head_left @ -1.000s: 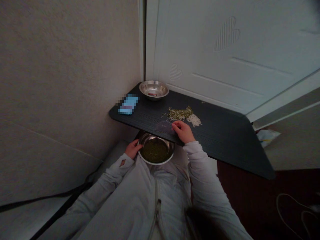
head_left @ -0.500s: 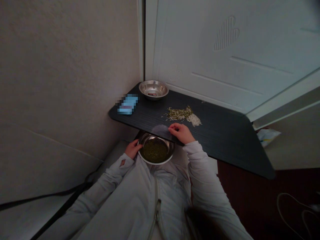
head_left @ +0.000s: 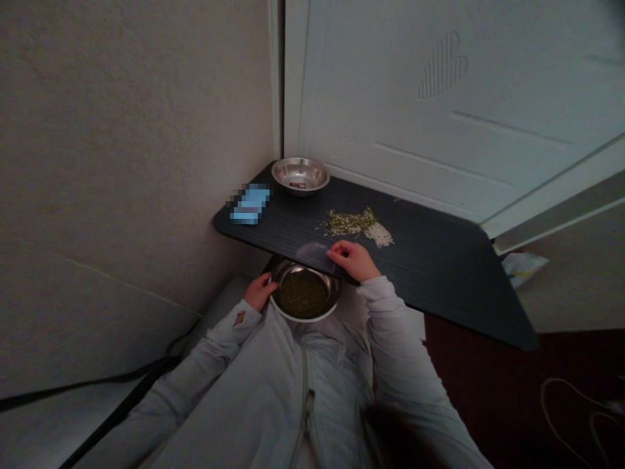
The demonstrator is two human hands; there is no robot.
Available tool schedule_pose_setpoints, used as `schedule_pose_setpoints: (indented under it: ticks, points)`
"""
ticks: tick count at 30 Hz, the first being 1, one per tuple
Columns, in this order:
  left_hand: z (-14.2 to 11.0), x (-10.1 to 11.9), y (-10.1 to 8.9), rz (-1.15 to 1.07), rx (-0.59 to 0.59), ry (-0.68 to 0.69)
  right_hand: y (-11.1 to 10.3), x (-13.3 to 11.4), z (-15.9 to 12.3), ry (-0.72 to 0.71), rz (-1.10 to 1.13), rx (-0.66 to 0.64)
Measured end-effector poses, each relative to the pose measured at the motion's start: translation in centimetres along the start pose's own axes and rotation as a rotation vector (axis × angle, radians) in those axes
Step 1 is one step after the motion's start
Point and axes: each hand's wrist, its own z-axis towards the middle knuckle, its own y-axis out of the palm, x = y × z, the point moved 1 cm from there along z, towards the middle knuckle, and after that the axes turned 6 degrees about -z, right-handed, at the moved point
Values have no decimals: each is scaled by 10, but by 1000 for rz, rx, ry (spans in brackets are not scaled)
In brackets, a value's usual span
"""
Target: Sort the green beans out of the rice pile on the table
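Note:
My left hand [head_left: 258,292] grips the left rim of a metal bowl [head_left: 305,319] in my lap, thumb over the edge. Small green grains [head_left: 303,293], seemingly mung beans, fill its bottom. Between the thumb and fingers of my right hand [head_left: 354,259] is a thin clear plastic disc [head_left: 312,254], held at the near edge of the dark table [head_left: 430,273], just above the bowl. Beyond that hand lies a mixed pile of green and white grains [head_left: 349,223]. A smaller heap of white grains [head_left: 379,234], like rice, touches its right side.
A second metal bowl [head_left: 300,176] with a small label inside stands at the table's back left corner. Left of it lies a blurred-out blue object [head_left: 250,204]. A wall [head_left: 146,130] rises at left and a white door [head_left: 390,85] behind. A pale cable [head_left: 554,404] runs over the floor.
My right hand has shifted slightly left and toward me, bringing the clear disc to the table's near edge. My left hand and the lap bowl stay in place.

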Motion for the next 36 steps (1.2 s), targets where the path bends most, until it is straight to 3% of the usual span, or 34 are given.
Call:
schedule_pose_setpoints:
  ticks: [9,15,23,36]
  points:
    - [1,-1,-2,46,14,26,4,5,3,149,-21,212]
    - [1,0,-2,76,5,17,2,6,2,141,78,256]
    - [3,-6,-4,70,9,42,2,13,3,214,130,483]
    - [-1,2,0,34,28,0,4,-1,9,153,-235,434]
